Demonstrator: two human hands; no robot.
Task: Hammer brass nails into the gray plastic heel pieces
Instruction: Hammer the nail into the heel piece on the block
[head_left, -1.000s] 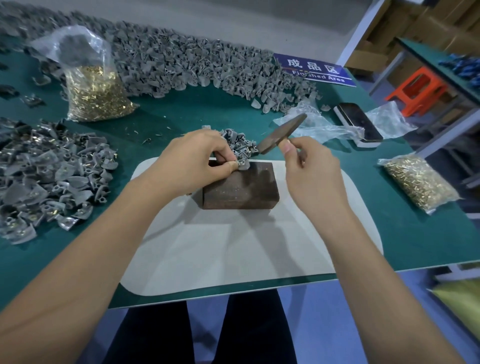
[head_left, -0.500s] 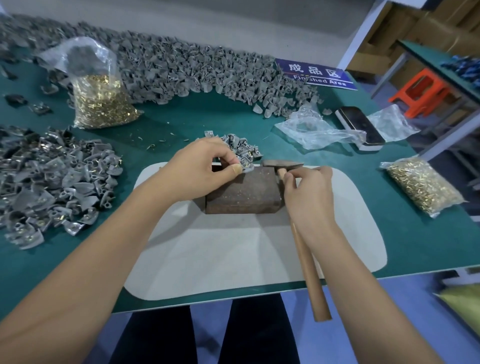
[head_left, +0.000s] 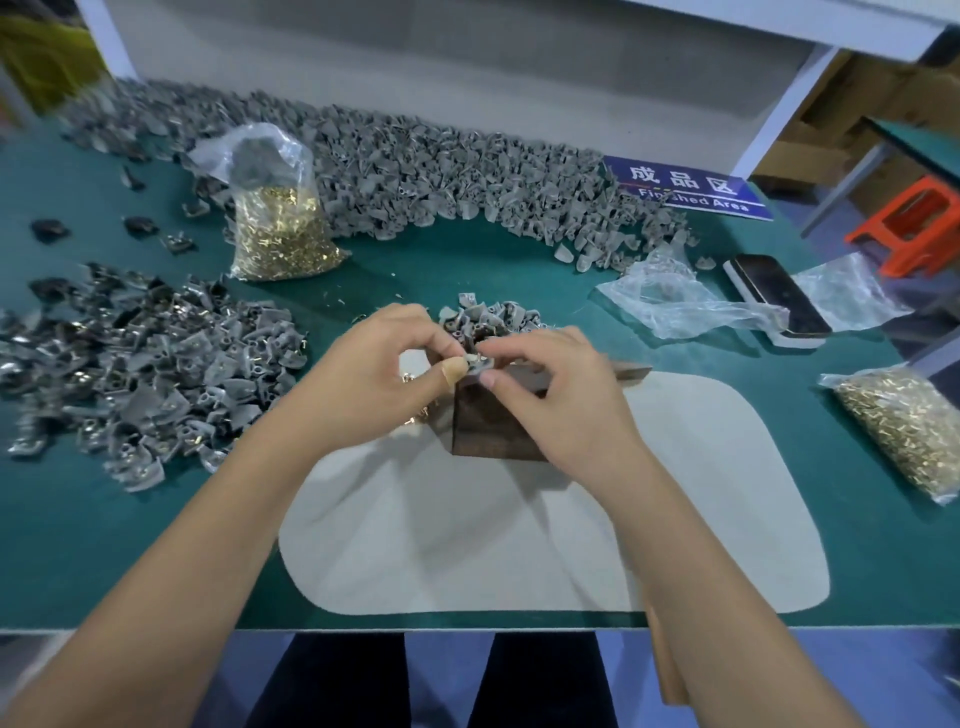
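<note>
Both hands meet over the dark brown block (head_left: 483, 426) on the pale grey pad (head_left: 519, 545). My left hand (head_left: 374, 379) pinches a small gray heel piece (head_left: 475, 364) on the block's top edge. My right hand (head_left: 561, 400) pinches the same piece from the right with thumb and forefinger. The hammer's head (head_left: 631, 373) sticks out right of that hand, and its wooden handle (head_left: 667, 665) runs under the forearm past the table edge. Whether the palm grips it is hidden. A small heap of heel pieces (head_left: 488, 317) lies just behind the block.
Heel pieces lie in a pile at left (head_left: 156, 374) and a long bank along the back (head_left: 415, 171). Bags of brass nails stand at back left (head_left: 280, 234) and right (head_left: 904, 426). A phone (head_left: 779, 296), crumpled plastic (head_left: 675, 301) and a blue sign (head_left: 685, 189) are at right.
The hammer came down from its raised position and now lies low beside the block. My right hand moved left to the heel piece that my left hand keeps holding.
</note>
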